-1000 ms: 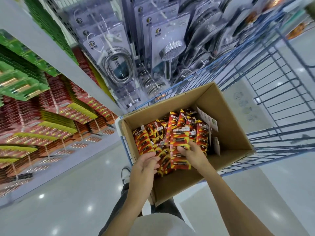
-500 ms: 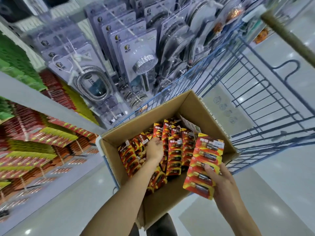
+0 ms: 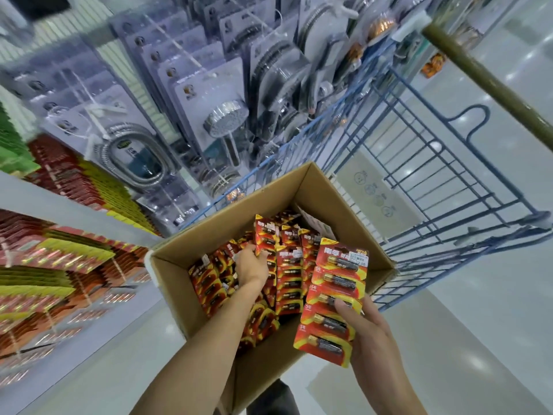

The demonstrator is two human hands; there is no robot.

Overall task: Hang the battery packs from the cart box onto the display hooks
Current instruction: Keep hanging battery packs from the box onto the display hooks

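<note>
An open cardboard box (image 3: 335, 199) sits in a blue wire cart (image 3: 449, 187) and holds several red-and-yellow battery packs (image 3: 288, 283). My right hand (image 3: 371, 333) holds a long strip of battery packs (image 3: 332, 298) just above the box's near right corner, thumb across its front. My left hand (image 3: 253, 262) is down inside the box and grips the lower end of another pack (image 3: 266, 235) that stands up out of the pile. Display hooks with red and yellow-green battery packs (image 3: 59, 259) fill the shelving at the left.
Packaged shower heads and hoses (image 3: 191, 100) hang behind the cart. A white shelf edge (image 3: 74, 211) juts out at the left above the battery display. The cart's olive handle bar (image 3: 490, 82) crosses the upper right. Glossy pale floor lies below and to the right.
My right hand lifted a strip of packs out of the box and drew it to the near right corner. My left hand reached deeper into the box and took hold of another pack.
</note>
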